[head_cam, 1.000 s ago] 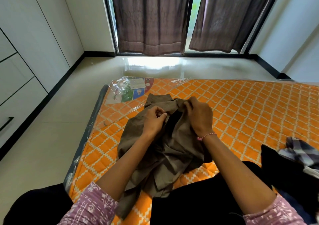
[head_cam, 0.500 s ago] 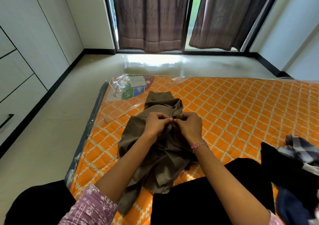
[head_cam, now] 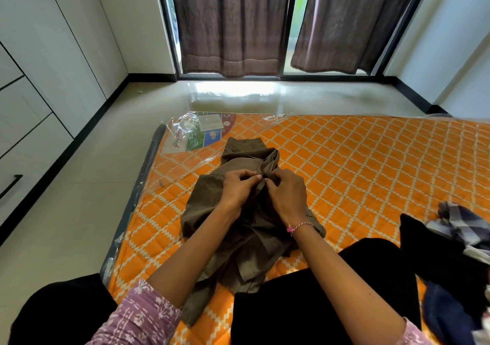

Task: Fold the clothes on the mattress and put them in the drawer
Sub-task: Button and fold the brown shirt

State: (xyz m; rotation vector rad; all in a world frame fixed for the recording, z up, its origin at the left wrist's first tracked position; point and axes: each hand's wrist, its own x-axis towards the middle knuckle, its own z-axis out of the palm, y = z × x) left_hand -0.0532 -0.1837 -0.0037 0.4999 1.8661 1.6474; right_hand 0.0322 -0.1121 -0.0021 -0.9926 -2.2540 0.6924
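Observation:
A crumpled olive-brown shirt [head_cam: 209, 207] lies on the orange quilted mattress [head_cam: 358, 164] in front of my knees. My left hand [head_cam: 238, 189] and my right hand [head_cam: 287, 195] meet over its upper middle. Both pinch the shirt's front edge around a small dark button between the fingertips. A heap of other clothes [head_cam: 456, 254], black, navy and checked, sits on the mattress at the right edge. White drawer fronts [head_cam: 23, 143] with a black handle line the left wall.
Bare tiled floor [head_cam: 79, 212] runs between the mattress and the cabinets. Clear plastic wrap with a printed label [head_cam: 201, 132] covers the mattress's far left corner. Brown curtains [head_cam: 230, 21] hang over the window ahead. My black-trousered legs [head_cam: 318, 305] rest on the mattress.
My hands came together at the shirt's front edge, the right one moving down and left. The shirt has sunk lower onto the mattress and both hands now pinch at a button.

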